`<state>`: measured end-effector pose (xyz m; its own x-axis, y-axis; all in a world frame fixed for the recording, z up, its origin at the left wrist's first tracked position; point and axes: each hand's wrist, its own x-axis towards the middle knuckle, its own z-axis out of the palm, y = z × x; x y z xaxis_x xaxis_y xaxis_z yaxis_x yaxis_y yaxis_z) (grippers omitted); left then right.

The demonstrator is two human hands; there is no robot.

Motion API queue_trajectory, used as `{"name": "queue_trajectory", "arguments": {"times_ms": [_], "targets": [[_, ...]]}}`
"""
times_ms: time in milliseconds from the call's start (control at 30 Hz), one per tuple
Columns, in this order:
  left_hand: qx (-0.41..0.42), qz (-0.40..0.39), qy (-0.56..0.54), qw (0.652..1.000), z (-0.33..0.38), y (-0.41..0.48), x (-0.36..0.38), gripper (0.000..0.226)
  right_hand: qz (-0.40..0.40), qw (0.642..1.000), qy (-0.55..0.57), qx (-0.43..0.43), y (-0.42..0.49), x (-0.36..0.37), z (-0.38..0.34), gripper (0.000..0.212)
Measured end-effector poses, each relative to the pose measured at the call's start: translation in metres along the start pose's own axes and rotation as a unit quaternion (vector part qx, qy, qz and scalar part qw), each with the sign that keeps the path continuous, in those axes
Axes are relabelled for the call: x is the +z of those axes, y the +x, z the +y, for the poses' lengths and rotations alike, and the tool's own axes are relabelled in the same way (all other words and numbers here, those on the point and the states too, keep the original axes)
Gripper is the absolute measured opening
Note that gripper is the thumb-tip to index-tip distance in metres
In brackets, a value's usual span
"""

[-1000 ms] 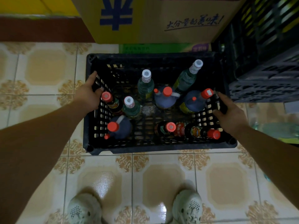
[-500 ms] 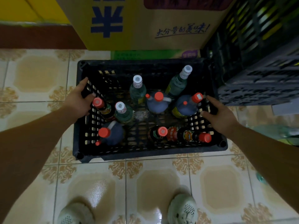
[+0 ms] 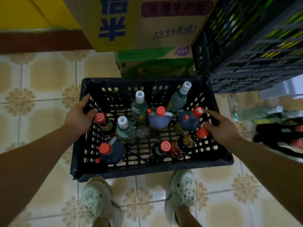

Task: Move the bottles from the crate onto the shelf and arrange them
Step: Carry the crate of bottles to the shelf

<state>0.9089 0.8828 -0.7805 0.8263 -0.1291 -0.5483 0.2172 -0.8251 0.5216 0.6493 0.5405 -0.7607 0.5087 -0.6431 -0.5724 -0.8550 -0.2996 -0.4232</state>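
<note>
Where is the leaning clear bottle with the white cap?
In the head view, the leaning bottle is in the far right corner of the crate, just beyond the dark red-capped jug next to the right hand.

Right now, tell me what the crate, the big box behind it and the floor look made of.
Crate: likely moulded plastic, matte black; lattice walls.
Box: cardboard, dull brown with printed lettering.
Floor: probably glazed ceramic tile; grout lines, patterned, faint sheen.

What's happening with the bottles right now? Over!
Left grip and right grip clamped on side walls of black plastic lattice crate. Red-capped and white-capped bottles inside, none in hand. Tall cardboard box with blue lettering close ahead.
</note>
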Motion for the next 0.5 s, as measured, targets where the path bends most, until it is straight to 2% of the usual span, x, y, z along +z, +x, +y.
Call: {"name": "queue_trajectory", "arguments": {"times_ms": [333,500], "targets": [[0.063,-0.016,0.020,0.998,0.069,-0.086,-0.080,0.058,0.051,0.998,0.030,0.023,-0.128,-0.087,-0.027,0.051],[0.151,-0.028,0.028,0.988,0.135,-0.142,-0.133,0.061,0.112,0.989,0.064,0.065,-0.230,-0.145,-0.047,0.051]]}}
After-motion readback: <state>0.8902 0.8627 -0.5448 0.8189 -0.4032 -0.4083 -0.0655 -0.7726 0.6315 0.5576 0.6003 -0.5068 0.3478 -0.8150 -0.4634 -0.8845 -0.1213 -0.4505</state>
